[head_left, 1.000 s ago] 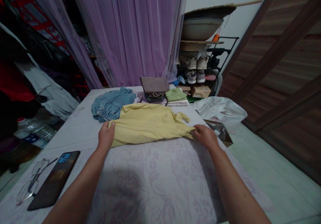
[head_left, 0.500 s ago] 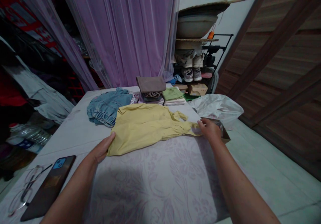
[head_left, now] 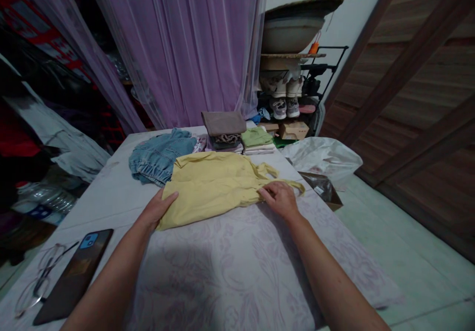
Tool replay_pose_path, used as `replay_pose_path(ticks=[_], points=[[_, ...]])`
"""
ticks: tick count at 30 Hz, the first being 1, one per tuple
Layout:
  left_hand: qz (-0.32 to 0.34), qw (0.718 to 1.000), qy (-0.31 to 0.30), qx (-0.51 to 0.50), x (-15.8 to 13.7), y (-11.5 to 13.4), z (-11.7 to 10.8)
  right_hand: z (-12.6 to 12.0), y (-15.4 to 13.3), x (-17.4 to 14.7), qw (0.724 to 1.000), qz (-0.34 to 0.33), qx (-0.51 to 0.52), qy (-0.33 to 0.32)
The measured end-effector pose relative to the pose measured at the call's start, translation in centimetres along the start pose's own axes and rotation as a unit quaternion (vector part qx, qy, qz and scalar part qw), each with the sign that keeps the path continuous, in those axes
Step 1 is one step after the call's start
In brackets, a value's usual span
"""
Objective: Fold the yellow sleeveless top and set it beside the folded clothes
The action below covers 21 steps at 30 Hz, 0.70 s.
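A yellow garment with thin straps [head_left: 211,187] lies flat and folded lengthwise on the table, its straps pointing right. My left hand [head_left: 160,208] grips its left end, thumb on top and the other fingers partly hidden at the edge. At the base of the straps, my right hand [head_left: 280,199] is closed on the cloth, fingertips partly hidden. One strap loops out past the right hand. Just behind the garment's left end is a crumpled blue denim piece of clothing [head_left: 159,155].
Behind the garment stand folded clothes, a brown-topped stack [head_left: 223,123] and a green-topped stack [head_left: 257,136]. A phone [head_left: 76,276] and glasses [head_left: 42,276] lie at the front left. Beyond the right edge are an open box [head_left: 336,200] and a white plastic bag [head_left: 322,155].
My right hand has let go of the strap ends and moved left to the base of the straps. My left hand has shifted slightly farther onto the cloth.
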<state>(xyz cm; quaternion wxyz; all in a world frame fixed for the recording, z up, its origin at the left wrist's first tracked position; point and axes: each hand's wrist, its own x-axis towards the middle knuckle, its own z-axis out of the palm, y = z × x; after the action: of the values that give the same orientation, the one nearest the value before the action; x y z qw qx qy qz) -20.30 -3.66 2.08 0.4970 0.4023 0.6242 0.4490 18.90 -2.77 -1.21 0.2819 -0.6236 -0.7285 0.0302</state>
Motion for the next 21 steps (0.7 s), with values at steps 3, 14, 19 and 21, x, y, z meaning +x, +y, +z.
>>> replay_pose_path(ticks=[3,14,19,21], points=[[0.043,0.995,0.051,0.071,1.0,-0.5,-0.2,0.0,-0.4,1.2,1.0,0.004,-0.025,-0.009],[0.039,0.995,0.054,0.068,1.7,-1.0,-0.7,0.7,-1.8,2.9,0.981,-0.016,-0.035,-0.188],[0.026,0.995,0.016,0.096,1.0,-1.2,-1.4,0.6,-1.7,2.5,0.998,-0.021,0.021,-0.058],[0.055,0.992,0.0,0.115,0.9,-1.5,-1.6,0.2,-2.0,2.7,0.992,-0.011,0.118,0.034]])
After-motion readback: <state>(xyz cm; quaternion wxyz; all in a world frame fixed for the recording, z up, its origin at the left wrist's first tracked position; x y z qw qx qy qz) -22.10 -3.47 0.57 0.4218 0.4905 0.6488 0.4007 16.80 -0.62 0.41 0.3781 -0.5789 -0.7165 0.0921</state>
